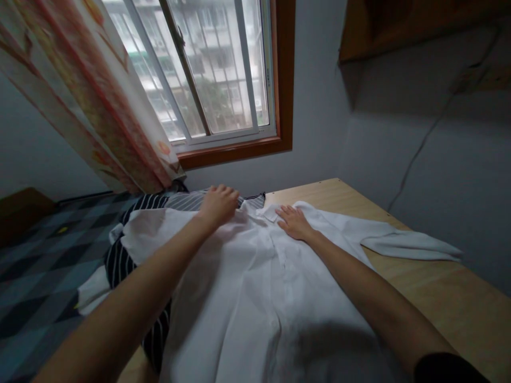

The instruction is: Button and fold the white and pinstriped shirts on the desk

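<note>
A white long-sleeved shirt [255,266] with a collar is spread front side up, its button placket running down the middle. My right hand [294,221] lies flat on the shirt beside the collar, fingers spread and holding nothing. Over the shirt's left shoulder area, near the collar, is my left hand [220,205]. Its fingers look loosely bent but apart, slightly blurred, and nothing shows in them. One sleeve [415,242] stretches out to the right. Dark striped cloth [120,263] shows from under the shirt on the left and behind the collar.
The shirt rests on a light wooden board [435,287] reaching the right wall. A checkered bedspread [35,271] covers the left side. Behind are a window [215,80] and a floral curtain [107,101]. A wooden shelf [383,37] hangs upper right, with a cable [415,151] below.
</note>
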A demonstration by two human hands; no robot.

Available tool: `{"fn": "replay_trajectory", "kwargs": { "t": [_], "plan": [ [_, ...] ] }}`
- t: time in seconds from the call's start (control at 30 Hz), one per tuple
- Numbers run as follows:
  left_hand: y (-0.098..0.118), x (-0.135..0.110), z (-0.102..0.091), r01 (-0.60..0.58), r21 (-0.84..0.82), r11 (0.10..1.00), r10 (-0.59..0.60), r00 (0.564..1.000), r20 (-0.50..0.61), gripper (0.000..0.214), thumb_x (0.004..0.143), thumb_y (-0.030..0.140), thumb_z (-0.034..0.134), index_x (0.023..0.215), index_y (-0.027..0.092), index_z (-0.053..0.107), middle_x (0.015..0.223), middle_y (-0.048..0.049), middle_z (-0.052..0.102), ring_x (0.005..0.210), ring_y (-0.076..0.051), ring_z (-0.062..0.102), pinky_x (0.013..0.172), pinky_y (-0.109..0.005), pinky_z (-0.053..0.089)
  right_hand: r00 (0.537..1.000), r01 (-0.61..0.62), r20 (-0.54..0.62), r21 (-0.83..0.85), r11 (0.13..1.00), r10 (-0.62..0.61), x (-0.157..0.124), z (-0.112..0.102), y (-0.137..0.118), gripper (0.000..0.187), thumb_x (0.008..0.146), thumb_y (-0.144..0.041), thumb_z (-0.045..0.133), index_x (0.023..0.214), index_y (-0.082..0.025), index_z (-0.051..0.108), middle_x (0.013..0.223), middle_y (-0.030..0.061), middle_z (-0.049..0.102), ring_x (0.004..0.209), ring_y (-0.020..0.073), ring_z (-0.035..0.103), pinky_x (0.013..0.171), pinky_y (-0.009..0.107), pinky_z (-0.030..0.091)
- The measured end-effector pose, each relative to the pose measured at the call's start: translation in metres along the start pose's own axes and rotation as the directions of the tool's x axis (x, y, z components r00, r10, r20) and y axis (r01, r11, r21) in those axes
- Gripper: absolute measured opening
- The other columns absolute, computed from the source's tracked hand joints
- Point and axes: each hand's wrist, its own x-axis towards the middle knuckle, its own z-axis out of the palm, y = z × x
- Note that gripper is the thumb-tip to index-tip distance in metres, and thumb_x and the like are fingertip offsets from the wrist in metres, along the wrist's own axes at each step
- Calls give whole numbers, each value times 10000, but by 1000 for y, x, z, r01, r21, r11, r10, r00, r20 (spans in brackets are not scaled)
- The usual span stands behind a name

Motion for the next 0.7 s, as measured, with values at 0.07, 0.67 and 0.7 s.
{"fn": "replay_trajectory", "kwargs": {
  "t": [0.07, 0.67, 0.7],
  "plan": [
    [28, 9, 24, -231, -162, 959, 228, 973, -37, 371, 935, 294, 396, 1245, 210, 582, 1342, -102, 566, 1268, -271, 462, 1059, -439, 298, 996, -28, 80, -88, 996, 35, -7, -2, 9, 546, 962, -466, 374, 1464, -252, 365, 1562, 81, 287, 1433, 295, 234, 1134, 555, 149],
    [92, -7, 93, 9, -331, 944, -49, 992, -113, 349, 847, 458, 554, 1058, 200, 655, 1183, -124, 607, 1101, -306, 543, 908, -432, 408, 981, -184, -88, -164, 969, 171, 0, -13, -51, 389, 891, -459, 547, 1112, -145, 610, 1129, 150, 622, 1060, 272, 544, 899, 379, 418],
    [92, -6, 91, 29, -331, 943, -68, 992, -106, 316, 861, 414, 534, 1046, 191, 659, 1143, -131, 621, 1065, -300, 563, 881, -416, 418, 984, -171, -86, -189, 967, 158, 1, -9, -55, 354, 900, -411, 546, 1114, -137, 608, 1132, 156, 618, 1067, 275, 537, 897, 377, 418]
  ]
}}
